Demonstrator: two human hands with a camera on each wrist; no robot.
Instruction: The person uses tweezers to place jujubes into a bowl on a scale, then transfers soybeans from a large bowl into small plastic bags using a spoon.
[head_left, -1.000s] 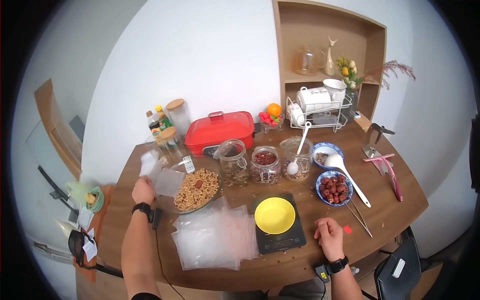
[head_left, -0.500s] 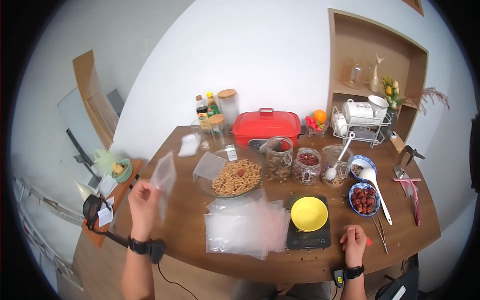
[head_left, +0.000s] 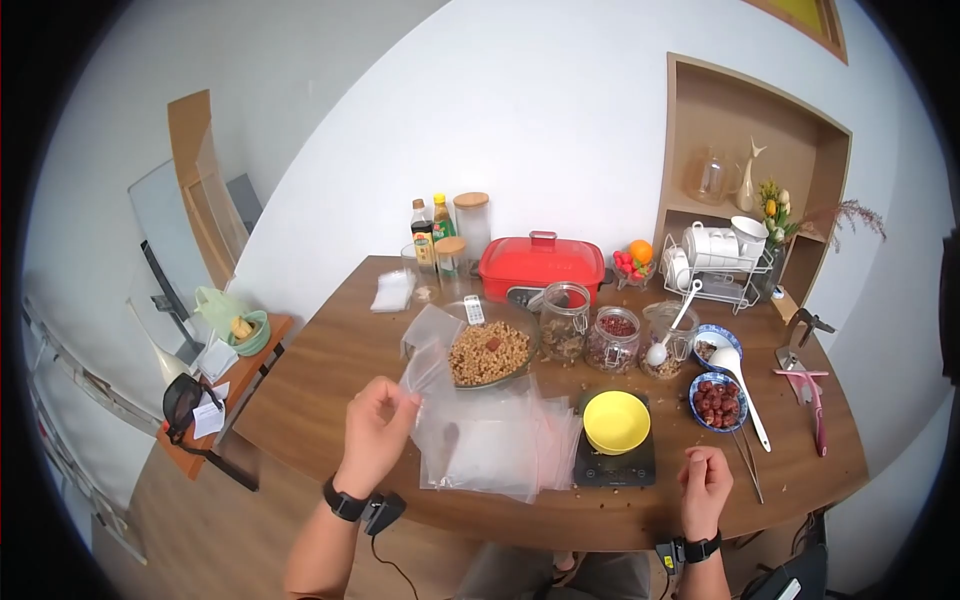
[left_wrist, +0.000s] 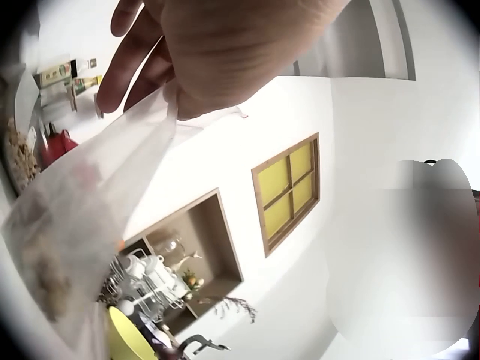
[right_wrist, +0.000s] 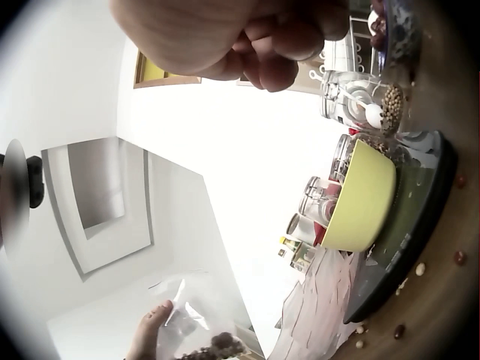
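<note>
My left hand [head_left: 375, 435] pinches a clear plastic bag [head_left: 430, 378] by its edge, between the bowl of beige beans [head_left: 488, 352] and the left side of a pile of flat clear bags [head_left: 485, 455]. The left wrist view shows the bag [left_wrist: 112, 187] hanging from the thumb and fingers of that hand [left_wrist: 232, 56]. Loosely curled and holding nothing, my right hand [head_left: 705, 490] is at the front edge, right of the black scale [head_left: 632, 471] that carries a yellow bowl [head_left: 616, 422]. Its fingers also hang curled in the right wrist view.
Glass jars [head_left: 612, 342] stand behind the scale, one with a white spoon. To the right are a bowl of red dates [head_left: 718, 402], a white ladle [head_left: 752, 402], tweezers and a pink tool [head_left: 818, 420]. A red cooker [head_left: 545, 264] and bottles [head_left: 422, 240] line the back.
My left hand rose from beside the bean bowl with a bag, then swung right to the pile's left edge. The head view shifted; my right hand stays near the scale.
</note>
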